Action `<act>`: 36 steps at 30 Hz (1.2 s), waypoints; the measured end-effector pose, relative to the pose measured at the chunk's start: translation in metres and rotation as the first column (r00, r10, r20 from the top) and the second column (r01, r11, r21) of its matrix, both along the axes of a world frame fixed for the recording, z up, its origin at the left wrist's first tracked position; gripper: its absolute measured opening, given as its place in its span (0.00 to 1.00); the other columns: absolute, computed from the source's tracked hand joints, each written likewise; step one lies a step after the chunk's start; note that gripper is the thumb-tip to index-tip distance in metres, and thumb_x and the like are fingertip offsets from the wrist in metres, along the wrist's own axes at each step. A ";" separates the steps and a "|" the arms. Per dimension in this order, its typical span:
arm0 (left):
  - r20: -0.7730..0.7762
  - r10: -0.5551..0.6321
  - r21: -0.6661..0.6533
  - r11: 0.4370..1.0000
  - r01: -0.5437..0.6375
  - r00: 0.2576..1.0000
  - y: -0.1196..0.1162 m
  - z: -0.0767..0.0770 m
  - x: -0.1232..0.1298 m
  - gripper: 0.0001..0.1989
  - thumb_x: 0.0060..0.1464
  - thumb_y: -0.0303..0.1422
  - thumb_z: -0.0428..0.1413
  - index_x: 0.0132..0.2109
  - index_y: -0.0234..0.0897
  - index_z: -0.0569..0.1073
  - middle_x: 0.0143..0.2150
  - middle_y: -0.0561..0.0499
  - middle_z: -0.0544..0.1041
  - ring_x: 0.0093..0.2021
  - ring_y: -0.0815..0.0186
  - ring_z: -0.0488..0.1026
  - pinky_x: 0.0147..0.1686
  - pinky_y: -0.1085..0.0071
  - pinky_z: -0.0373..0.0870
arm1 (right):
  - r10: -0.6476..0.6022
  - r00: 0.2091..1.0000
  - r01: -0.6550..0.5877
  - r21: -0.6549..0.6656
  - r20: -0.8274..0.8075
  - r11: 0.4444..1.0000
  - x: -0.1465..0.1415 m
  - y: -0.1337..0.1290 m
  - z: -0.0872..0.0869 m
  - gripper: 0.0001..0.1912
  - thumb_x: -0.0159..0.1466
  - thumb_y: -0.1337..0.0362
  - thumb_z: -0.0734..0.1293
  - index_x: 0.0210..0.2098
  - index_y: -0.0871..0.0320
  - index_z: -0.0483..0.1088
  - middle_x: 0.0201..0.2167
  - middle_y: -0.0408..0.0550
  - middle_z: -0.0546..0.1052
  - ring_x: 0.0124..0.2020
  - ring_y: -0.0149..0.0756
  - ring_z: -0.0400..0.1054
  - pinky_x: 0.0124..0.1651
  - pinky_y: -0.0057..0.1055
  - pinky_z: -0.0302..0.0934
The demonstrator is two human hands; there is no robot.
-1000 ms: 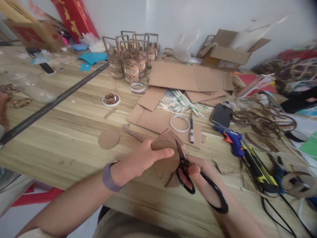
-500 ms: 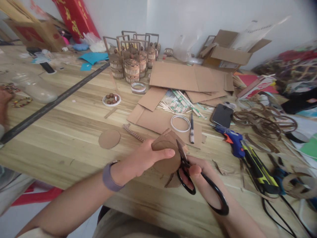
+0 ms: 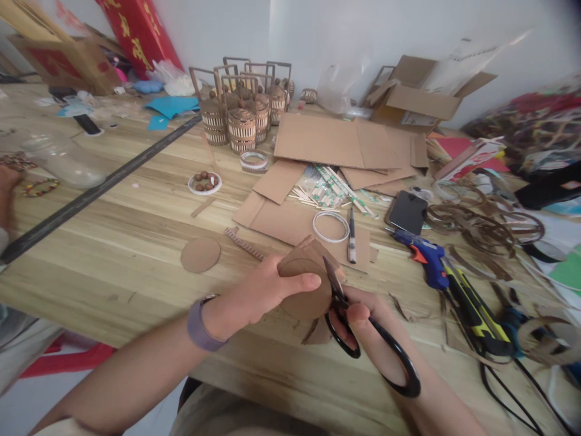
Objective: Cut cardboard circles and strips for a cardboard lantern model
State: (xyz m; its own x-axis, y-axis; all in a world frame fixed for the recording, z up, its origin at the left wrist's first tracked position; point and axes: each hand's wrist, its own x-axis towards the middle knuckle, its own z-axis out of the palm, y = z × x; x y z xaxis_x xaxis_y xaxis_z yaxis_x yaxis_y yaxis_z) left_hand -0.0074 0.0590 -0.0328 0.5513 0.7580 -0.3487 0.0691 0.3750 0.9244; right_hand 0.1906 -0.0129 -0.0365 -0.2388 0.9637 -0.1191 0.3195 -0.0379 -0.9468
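My left hand [image 3: 261, 287] grips a piece of cardboard [image 3: 304, 300], thumb on top and fingers underneath. A round outline is drawn on it, and part of the edge is cut along that curve. In my right hand [image 3: 363, 309] is a pair of black-handled scissors [image 3: 336, 287], its blades at the right edge of the cardboard. A cut strip hangs below the piece. To the left, a finished cardboard disc [image 3: 200, 254] lies flat on the wooden table [image 3: 136, 242]. A corrugated strip [image 3: 245, 244] lies just beyond my left hand.
Beyond my hands lie cardboard sheets [image 3: 336, 142], a white ring [image 3: 330, 226] and a pen [image 3: 351, 236]. A blue glue gun [image 3: 422, 254], a yellow-black cutter [image 3: 476, 309] and a phone [image 3: 407, 212] are at right. Small lidded baskets [image 3: 242, 127] stand behind. Another person's hand [image 3: 6, 181] shows at far left.
Almost nothing differs. The scissor handles have shifted very slightly down and to the right; the cardboard and my left hand stay in place.
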 end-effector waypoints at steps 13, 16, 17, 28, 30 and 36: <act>-0.036 -0.006 -0.006 1.000 0.005 0.999 0.001 0.003 -0.002 0.24 0.50 0.47 0.67 0.50 0.39 0.81 0.48 0.47 0.84 0.52 0.50 0.76 0.50 0.59 0.70 | -0.003 0.998 0.002 0.026 0.059 1.000 -0.004 0.003 0.011 0.40 0.58 0.23 0.52 0.20 0.55 0.61 0.13 0.42 0.64 0.16 0.30 0.55 0.21 0.29 0.48; -0.038 0.001 -0.002 1.000 -0.001 0.999 0.001 0.003 -0.002 0.24 0.49 0.47 0.67 0.50 0.39 0.81 0.48 0.47 0.84 0.51 0.51 0.77 0.50 0.60 0.70 | -0.009 0.999 0.008 0.023 0.049 1.000 -0.004 0.003 0.010 0.40 0.58 0.23 0.52 0.21 0.55 0.62 0.13 0.41 0.63 0.16 0.30 0.55 0.21 0.29 0.49; -0.028 -0.007 0.003 1.000 0.007 1.000 0.001 0.003 -0.002 0.23 0.50 0.46 0.67 0.50 0.39 0.81 0.48 0.47 0.84 0.52 0.52 0.77 0.50 0.61 0.70 | -0.009 0.999 0.008 0.018 0.043 1.000 -0.004 0.003 0.010 0.41 0.58 0.23 0.52 0.21 0.55 0.62 0.13 0.41 0.63 0.16 0.30 0.55 0.21 0.29 0.49; -0.077 -0.025 0.019 0.999 0.027 0.997 0.003 0.004 -0.004 0.26 0.49 0.49 0.66 0.51 0.39 0.80 0.47 0.47 0.83 0.52 0.50 0.76 0.51 0.60 0.70 | 0.001 1.000 0.000 -0.028 0.006 1.000 -0.002 0.000 0.004 0.40 0.59 0.24 0.54 0.27 0.56 0.67 0.15 0.39 0.63 0.16 0.29 0.53 0.21 0.29 0.49; -0.084 -0.033 0.018 0.999 0.035 0.996 0.003 0.006 -0.004 0.24 0.50 0.48 0.66 0.50 0.39 0.80 0.47 0.47 0.83 0.53 0.50 0.76 0.52 0.60 0.69 | 0.001 1.000 -0.001 -0.020 0.006 1.000 -0.001 0.000 0.004 0.39 0.60 0.25 0.54 0.28 0.56 0.68 0.15 0.38 0.63 0.16 0.29 0.53 0.22 0.29 0.49; -0.087 -0.035 0.008 0.999 0.036 0.996 0.004 0.011 -0.005 0.25 0.49 0.47 0.66 0.51 0.39 0.80 0.49 0.47 0.83 0.53 0.51 0.76 0.52 0.60 0.69 | -0.011 1.000 0.011 -0.033 0.008 0.999 -0.001 0.000 0.004 0.39 0.61 0.25 0.54 0.29 0.56 0.68 0.14 0.37 0.62 0.16 0.28 0.53 0.21 0.28 0.51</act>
State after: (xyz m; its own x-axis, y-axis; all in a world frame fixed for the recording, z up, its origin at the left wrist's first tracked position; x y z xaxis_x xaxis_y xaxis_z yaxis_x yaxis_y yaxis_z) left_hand -0.0121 0.0627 -0.0223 0.5457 0.7420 -0.3894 0.1623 0.3622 0.9178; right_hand 0.1896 -0.0125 -0.0323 -0.2272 0.9617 -0.1532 0.3266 -0.0730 -0.9424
